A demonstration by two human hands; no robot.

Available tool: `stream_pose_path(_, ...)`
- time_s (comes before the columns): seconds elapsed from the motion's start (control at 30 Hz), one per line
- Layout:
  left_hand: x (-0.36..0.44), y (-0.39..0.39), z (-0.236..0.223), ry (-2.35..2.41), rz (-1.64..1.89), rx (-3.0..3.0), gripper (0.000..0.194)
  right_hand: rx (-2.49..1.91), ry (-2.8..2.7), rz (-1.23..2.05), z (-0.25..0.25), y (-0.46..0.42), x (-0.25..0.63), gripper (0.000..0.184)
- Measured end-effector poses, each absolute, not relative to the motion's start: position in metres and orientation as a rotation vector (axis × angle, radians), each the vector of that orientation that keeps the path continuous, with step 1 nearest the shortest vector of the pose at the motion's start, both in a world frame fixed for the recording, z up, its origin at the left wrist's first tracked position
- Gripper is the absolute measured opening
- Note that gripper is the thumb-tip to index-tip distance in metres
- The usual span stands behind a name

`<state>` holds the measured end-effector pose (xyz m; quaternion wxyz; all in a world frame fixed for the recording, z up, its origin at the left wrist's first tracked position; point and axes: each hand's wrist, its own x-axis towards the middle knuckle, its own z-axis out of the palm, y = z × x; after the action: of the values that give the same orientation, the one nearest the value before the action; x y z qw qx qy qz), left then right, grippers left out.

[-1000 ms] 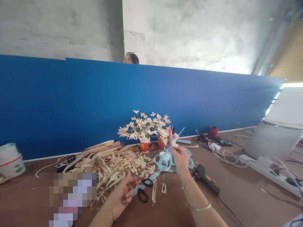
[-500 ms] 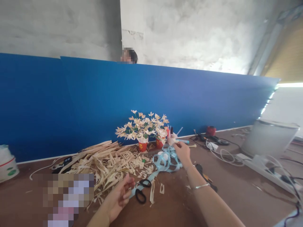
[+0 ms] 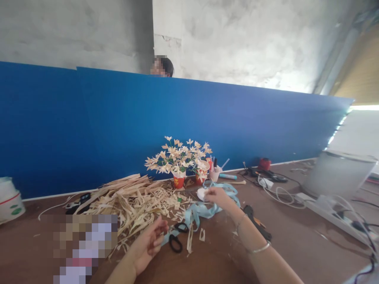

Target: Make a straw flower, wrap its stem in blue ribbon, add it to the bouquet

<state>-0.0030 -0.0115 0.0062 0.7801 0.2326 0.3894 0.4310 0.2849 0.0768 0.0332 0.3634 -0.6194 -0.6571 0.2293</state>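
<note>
Starting at the far left of the brown bench (image 3: 296, 209) with a white tub with a red band (image 3: 12, 206), then crossing a heap of pale, dry, husk-like strips (image 3: 139, 197), with loose scraps at its right side. Next, finding the left hand (image 3: 149, 241), fingers released and loosely curled around nothing visible, beside black-handled scissors (image 3: 175, 243). Behind, showing 2 red pots (image 3: 179, 182) with pale, star-shaped flowers (image 3: 177, 156), apparently already arranged on green stems. Farther right, meeting a small, round, white piece (image 3: 202, 193) at the right hand (image 3: 219, 196), fingers drawn together; cannot tell grasping from touching. Around that hand, seeing pale blue ribbon (image 3: 194, 213), loose and looped. Further right, passing a black glue gun (image 3: 257, 225). Judging the flowers well advanced, the strips and ribbon less so; cannot judge the amount left.
</note>
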Motion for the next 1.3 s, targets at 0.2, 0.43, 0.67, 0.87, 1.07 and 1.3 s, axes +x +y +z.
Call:
stream_pose_path(0.2, -0.002, -0.010, 0.005, 0.831, 0.936, 0.500, 0.028, -1.703, -1.453, 0.222, 0.041, 0.093, 0.298, 0.021)
stream_pose_path(0.43, -0.003, -0.008, 0.003, 0.852, 0.947, 0.508, 0.029, -1.750, -1.564, 0.202, 0.010, 0.100, 0.283, 0.010)
stream_pose_path(0.67, -0.002, -0.009, 0.005, 0.851, 0.943, 0.511, 0.029, -1.808, -1.583, 0.192, 0.007, 0.110, 0.295, 0.017)
stream_pose_path(0.87, -0.003, -0.009, 0.004, 0.853, 0.945, 0.510, 0.027, -1.857, -1.647, 0.230, 0.011, 0.106, 0.302, 0.017)
stream_pose_path(1.07, -0.004, -0.009, 0.007, 0.834, 0.978, 0.497, 0.022, -1.925, -1.666, 0.176, 0.028, 0.081, 0.296, 0.019)
stream_pose_path(1.3, -0.004, -0.010, 0.010, 0.783, 1.070, 0.552, 0.037, -1.672, -2.080, 0.442, 0.044, 0.037, 0.255, 0.014)
